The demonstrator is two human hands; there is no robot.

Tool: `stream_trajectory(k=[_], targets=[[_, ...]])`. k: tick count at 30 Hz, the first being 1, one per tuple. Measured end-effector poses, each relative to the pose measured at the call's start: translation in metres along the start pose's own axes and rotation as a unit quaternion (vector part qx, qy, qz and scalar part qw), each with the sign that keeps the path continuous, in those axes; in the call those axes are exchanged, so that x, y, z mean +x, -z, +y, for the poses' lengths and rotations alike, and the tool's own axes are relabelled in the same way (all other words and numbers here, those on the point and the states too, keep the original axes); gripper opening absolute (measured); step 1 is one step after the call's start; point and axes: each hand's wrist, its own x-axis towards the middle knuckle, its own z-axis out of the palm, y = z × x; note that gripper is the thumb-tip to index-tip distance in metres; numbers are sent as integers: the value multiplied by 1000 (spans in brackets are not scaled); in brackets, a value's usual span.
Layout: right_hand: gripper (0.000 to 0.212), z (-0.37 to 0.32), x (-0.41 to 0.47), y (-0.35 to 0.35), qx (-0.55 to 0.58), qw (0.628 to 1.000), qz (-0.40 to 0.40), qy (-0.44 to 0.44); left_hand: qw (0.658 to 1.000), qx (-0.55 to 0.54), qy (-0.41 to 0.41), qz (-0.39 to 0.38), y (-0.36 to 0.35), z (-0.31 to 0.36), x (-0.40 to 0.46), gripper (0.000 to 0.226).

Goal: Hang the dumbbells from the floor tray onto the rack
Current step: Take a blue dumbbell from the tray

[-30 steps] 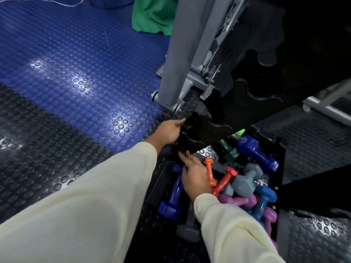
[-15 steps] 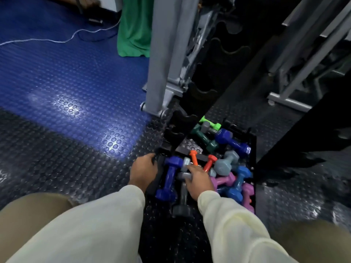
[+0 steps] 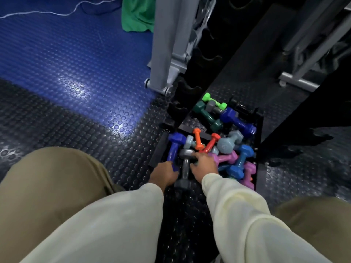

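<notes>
Underfoot, the studded rubber floor (image 3: 76, 130) runs blue at upper left and dark grey nearer the person. Next in bulk come two cream sleeves (image 3: 114, 224) reaching forward between khaki knees. A grey machine frame (image 3: 167, 44) stands upright beyond the hands, with a green cloth (image 3: 136, 16) behind it. Just right of that frame leans the black rack (image 3: 201, 59), its scalloped notches climbing upward; no dumbbell hangs in the notches that show. At its foot sits the black floor tray (image 3: 259, 133), heaped with dumbbells (purple, blue, teal, orange and lime among them, lying crosswise over one another). Along the tray's left edge lies a dark blue dumbbell (image 3: 174, 147), and the left hand (image 3: 165, 172) curls its fingers round the near end of its handle. Beside it rests a grey dumbbell (image 3: 185, 166). The right hand (image 3: 204, 166) lies over the pile, fingers bent down onto the grey dumbbell's far head; whether they truly clasp it cannot be told.
</notes>
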Motion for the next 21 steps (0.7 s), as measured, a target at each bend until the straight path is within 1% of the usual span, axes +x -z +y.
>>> stream_trajectory(k=[3, 7, 9, 12, 14, 16, 18, 21], targets=[[37, 0, 9, -9, 24, 1000, -15, -6, 1000, -14, 7, -16, -11, 3, 9, 54], [30, -2, 24, -22, 39, 999, -32, -10, 999, -29, 16, -7, -19, 9, 21, 45], [33, -4, 33, -27, 35, 998, -52, -3, 999, -38, 28, 6, -21, 13, 25, 45], [38, -13, 51, -32, 40, 997, -67, 9, 996, -48, 69, 44, -25, 13, 30, 44], [36, -21, 67, -34, 48, 997, -58, 18, 991, -58, 100, 63, -25, 10, 35, 42], [40, -30, 86, -35, 50, 997, -41, 29, 987, -65, 127, 69, -23, 7, 41, 40], [42, -36, 103, -35, 49, 998, -26, 36, 983, -69, 160, 58, -19, 5, 49, 43], [41, -40, 123, -37, 14, 999, -10, 47, 974, -79, 211, 12, -19, -3, 66, 58]])
